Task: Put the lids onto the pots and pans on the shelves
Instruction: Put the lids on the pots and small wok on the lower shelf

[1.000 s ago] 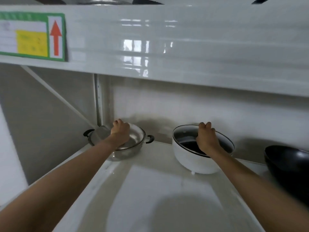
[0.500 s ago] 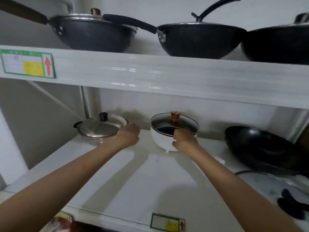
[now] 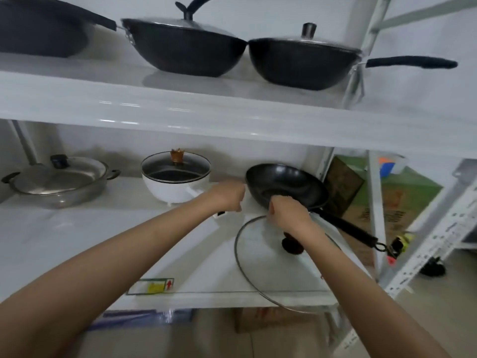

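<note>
The large glass lid (image 3: 273, 264) lies flat on the lower shelf (image 3: 77, 236) at its front right corner, its rim jutting a little past the front edge, its dark knob (image 3: 291, 246) partly hidden under the right forearm. Just behind it, toward the back right corner, the uncovered black wok (image 3: 286, 187) sits tilted, its long handle (image 3: 348, 228) running out over the shelf's right edge. The right hand (image 3: 286, 213) is curled at the lid's far rim against the wok's near wall; whether the fingers actually pinch the rim cannot be told, as the hand hides the contact. The left hand (image 3: 227, 196) is loosely fisted and holds nothing, hovering between the wok and the white pot (image 3: 175, 188), whose short handle it partly covers. That pot wears a glass lid with a brown knob (image 3: 176, 156); along the back left, the steel pan (image 3: 56, 184) is lidded too. On the upper shelf (image 3: 232, 120) two covered black woks (image 3: 185, 47) stand side by side. Cardboard boxes (image 3: 402, 200) crowd beyond the right upright.
</note>
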A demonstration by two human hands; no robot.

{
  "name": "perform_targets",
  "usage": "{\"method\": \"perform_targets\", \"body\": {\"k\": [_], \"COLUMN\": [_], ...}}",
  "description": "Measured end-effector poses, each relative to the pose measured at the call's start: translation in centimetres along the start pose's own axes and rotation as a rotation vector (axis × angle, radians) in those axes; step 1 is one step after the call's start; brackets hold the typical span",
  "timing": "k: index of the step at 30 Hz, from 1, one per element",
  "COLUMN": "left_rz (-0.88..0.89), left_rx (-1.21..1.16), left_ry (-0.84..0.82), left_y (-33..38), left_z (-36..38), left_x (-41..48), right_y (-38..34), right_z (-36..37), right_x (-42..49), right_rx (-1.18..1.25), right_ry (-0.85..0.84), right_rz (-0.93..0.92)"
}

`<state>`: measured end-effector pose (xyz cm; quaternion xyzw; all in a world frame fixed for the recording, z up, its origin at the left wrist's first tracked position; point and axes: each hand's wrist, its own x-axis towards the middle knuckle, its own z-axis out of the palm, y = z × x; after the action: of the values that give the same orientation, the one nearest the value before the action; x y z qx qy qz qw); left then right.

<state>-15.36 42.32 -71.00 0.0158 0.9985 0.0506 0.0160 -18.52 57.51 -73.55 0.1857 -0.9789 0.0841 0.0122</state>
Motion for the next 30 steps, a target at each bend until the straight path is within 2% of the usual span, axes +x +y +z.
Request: {"method": "perform_targets", "body": {"k": [6, 9, 11, 13, 17, 21, 24, 30], "left_rz": [0.04, 0.016, -0.035, -0.12, -0.383, -0.658, -0.762, -0.619], "left_rx": [-0.091, -0.197, -0.298, -0.48, -1.145, -1.526, -1.595, -1.489], "left_ry": [-0.138, -0.188, -0.241, -0.264, -0.223, -0.211, -0.181, -0.088], "left_y": [10.2, 13.4, 14.8, 15.8, 17.7, 19.1, 19.4, 18.4], "left_z": [4.4, 7.2, 9.3, 11.4, 13.1, 13.3, 13.6, 12.8], "left_x": [1.6, 2.1, 2.8, 3.3, 3.7, 3.6, 2.5, -0.7], "right_y": [9.8, 13.1, 14.2, 14.7, 14.8, 14.0, 12.6, 9.7], "right_z": [2.1, 4.3, 5.3, 5.5, 4.9, 5.1, 6.0, 5.7], "right_x": [-3.0, -3.8, -3.5, -3.1, -2.6, -3.5, -5.2, -8.5], "right_rx": [-0.082, -0.072, -0.005, 0.037, 0.108, 0.311, 0.432, 0.56], "right_ry": [-0.04, -0.172, -0.193, -0.165, -0.173, -0.247, -0.226, -0.053], "right_rz": [0.082, 0.135, 0.164, 0.184, 0.195, 0.232, 0.264, 0.349]}}
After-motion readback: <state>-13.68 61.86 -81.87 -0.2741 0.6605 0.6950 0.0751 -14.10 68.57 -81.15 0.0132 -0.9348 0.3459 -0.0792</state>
